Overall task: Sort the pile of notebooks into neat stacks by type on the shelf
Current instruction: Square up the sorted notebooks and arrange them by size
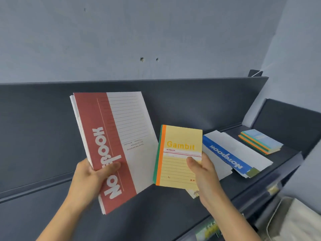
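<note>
Notebooks of two kinds are held up in front of the shelf. The left hand grips a thick bundle of large red notebooks near its lower left edge, with the thumb pressed across the red band of the cover and the fingers hidden behind. The right hand pinches a small yellow Gambit notebook at its right edge, thumb on the front. A green edge showing behind the orange spine suggests a second small book in the same grip.

Both bundles are off the shelf, covers facing the camera and long axes roughly upright. The red bundle leans with its top to the left.

On the shelf, a spread of blue notebooks lies just right of the right hand, partly behind it. Its long axis runs diagonally from upper left to lower right. Farther right, near the shelf's end and apart from the blue ones, sits a small stack with orange and green spines, which look like the Gambit's type.

That small stack seems the likely home for the Gambit notebook. It lies right of and beyond the right-hand grip, past the blue notebooks, and the right hand is clearly the nearer one. The book would probably need laying flat and turning to match the stack's diagonal.
</note>
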The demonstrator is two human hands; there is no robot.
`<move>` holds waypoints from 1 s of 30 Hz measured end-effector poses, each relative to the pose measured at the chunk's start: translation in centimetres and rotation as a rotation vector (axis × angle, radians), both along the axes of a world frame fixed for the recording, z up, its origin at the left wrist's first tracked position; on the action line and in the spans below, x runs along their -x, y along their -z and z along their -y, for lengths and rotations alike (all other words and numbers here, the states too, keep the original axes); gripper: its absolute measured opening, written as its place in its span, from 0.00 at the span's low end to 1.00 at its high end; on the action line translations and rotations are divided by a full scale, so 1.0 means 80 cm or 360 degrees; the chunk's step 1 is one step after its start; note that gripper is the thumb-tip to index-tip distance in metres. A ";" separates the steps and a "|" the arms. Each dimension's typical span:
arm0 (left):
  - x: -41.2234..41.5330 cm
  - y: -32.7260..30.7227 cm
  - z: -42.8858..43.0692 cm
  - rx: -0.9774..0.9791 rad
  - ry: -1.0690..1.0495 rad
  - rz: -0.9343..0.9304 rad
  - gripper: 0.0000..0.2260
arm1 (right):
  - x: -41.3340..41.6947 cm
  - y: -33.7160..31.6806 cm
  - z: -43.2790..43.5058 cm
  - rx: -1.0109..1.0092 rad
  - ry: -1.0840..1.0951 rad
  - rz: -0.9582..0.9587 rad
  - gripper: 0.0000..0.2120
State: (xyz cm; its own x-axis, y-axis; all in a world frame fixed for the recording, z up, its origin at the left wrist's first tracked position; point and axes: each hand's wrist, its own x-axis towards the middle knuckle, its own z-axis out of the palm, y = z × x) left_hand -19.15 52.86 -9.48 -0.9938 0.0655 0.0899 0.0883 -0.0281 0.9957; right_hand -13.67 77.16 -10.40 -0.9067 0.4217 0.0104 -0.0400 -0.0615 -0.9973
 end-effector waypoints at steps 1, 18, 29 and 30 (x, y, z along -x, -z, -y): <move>0.000 -0.006 -0.008 -0.0039 0.0012 0.0012 0.10 | -0.004 -0.004 -0.011 0.0016 0.0032 0.0003 0.09; 0.017 -0.042 -0.343 0.0026 0.0348 0.0033 0.15 | -0.003 -0.033 -0.382 -0.0073 0.0570 0.0176 0.07; 0.051 -0.007 -0.537 0.0045 0.0365 0.0365 0.18 | 0.079 -0.032 -0.608 -0.0523 0.0382 0.0648 0.06; 0.053 -0.003 -0.546 0.0046 0.0367 0.0390 0.17 | 0.088 -0.032 -0.617 -0.0547 0.0340 0.0698 0.05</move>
